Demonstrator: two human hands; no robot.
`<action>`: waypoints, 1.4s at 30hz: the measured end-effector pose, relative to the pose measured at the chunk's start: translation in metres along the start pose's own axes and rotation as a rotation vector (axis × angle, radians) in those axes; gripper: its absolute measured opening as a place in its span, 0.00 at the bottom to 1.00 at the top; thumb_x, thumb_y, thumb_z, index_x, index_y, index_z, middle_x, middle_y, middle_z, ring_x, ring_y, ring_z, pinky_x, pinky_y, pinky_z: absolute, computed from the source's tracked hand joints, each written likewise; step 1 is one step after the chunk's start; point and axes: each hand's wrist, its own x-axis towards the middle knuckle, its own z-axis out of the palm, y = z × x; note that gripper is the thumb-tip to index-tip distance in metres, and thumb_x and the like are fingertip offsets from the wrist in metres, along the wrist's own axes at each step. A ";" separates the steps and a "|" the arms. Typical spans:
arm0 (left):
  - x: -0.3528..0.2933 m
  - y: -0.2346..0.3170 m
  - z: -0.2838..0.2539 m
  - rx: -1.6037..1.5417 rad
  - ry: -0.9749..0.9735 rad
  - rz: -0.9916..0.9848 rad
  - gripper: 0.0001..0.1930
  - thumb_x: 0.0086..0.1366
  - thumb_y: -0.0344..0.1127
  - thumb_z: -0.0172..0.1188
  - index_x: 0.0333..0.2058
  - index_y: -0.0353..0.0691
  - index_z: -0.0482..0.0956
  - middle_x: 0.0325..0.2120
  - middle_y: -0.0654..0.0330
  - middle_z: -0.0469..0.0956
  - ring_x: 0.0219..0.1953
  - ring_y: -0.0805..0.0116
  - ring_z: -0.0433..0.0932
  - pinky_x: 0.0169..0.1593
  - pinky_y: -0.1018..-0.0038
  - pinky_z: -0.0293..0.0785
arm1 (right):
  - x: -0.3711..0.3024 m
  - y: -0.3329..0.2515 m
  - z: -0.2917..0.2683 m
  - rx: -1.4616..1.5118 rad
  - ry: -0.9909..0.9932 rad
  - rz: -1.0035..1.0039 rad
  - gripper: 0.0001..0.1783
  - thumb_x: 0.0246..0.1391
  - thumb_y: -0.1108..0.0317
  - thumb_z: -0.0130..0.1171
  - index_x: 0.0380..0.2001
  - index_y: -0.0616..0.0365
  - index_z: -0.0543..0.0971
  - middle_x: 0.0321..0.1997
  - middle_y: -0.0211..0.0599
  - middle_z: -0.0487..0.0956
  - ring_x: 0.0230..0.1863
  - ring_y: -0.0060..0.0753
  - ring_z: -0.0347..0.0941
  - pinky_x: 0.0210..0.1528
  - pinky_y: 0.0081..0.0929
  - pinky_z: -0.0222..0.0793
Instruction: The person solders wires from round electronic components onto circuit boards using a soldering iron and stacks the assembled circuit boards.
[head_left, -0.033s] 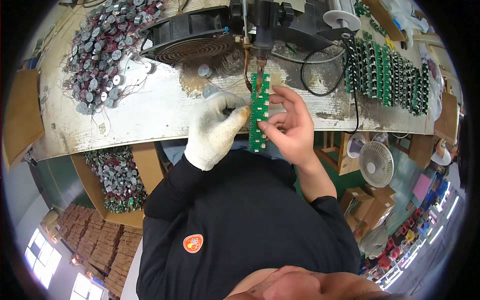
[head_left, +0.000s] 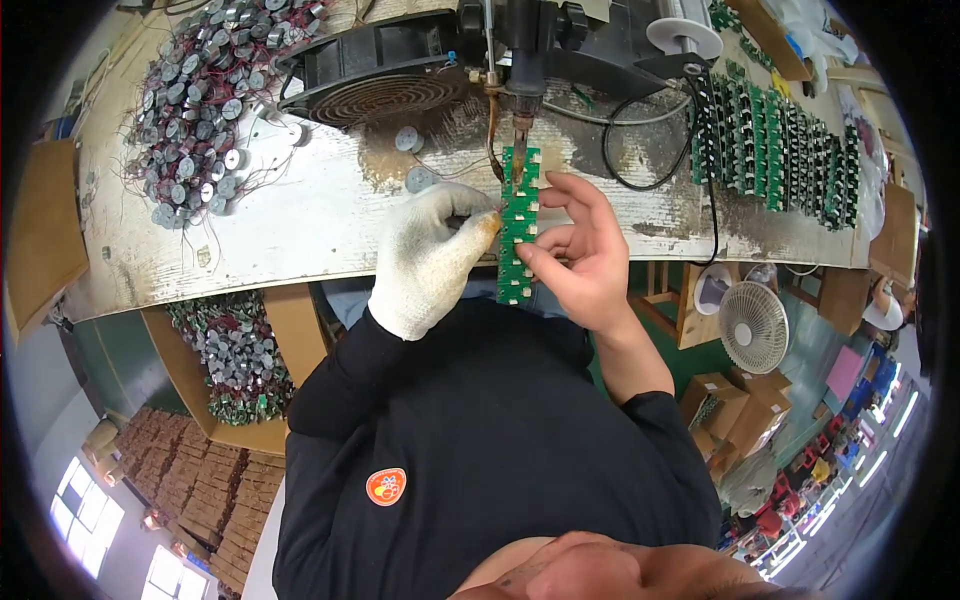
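Note:
A narrow green circuit board strip (head_left: pixel 516 262) with small white connectors points away from me, its far end beneath a mounted soldering iron (head_left: pixel 523 108). Thumb and fingertips of my bare right hand (head_left: pixel 585 250) grip the strip by its right edge. My left hand (head_left: pixel 428 258), in a white glove with a stained thumb tip, is pinched closed against the strip's left edge; anything between those fingertips is hidden. Just beyond the glove lie two round grey discs, one nearer the glove (head_left: pixel 420 180) and one farther off (head_left: pixel 407 139), the latter trailing a thin wire.
A black fan (head_left: pixel 380 85) stands left of the iron. Many wired grey discs (head_left: pixel 190 120) are heaped at far left; rows of green boards (head_left: pixel 775 150) stand at right. A black cable (head_left: pixel 612 160) loops between. Below the table's left edge is a carton (head_left: pixel 245 437) of wired parts.

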 end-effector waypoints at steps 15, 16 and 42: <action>-0.002 0.012 0.003 -0.113 -0.005 -0.143 0.10 0.62 0.32 0.58 0.33 0.27 0.78 0.24 0.61 0.78 0.28 0.78 0.74 0.33 0.80 0.71 | -0.009 0.000 0.000 -0.011 0.022 -0.116 0.39 0.44 0.88 0.59 0.59 0.64 0.56 0.50 0.44 0.68 0.29 0.19 0.73 0.29 0.12 0.67; -0.002 0.012 0.003 -0.128 0.013 -0.137 0.11 0.61 0.32 0.58 0.33 0.27 0.78 0.24 0.61 0.77 0.27 0.78 0.74 0.32 0.80 0.71 | -0.009 0.000 0.001 -0.007 0.024 -0.116 0.39 0.43 0.88 0.59 0.59 0.64 0.56 0.50 0.44 0.68 0.29 0.19 0.73 0.29 0.12 0.67; -0.002 0.004 0.002 -0.095 0.023 -0.122 0.09 0.60 0.31 0.58 0.31 0.29 0.79 0.25 0.62 0.77 0.28 0.77 0.74 0.32 0.80 0.70 | -0.012 0.005 0.004 0.015 0.049 -0.146 0.40 0.43 0.88 0.60 0.59 0.64 0.55 0.50 0.46 0.69 0.29 0.20 0.74 0.29 0.13 0.67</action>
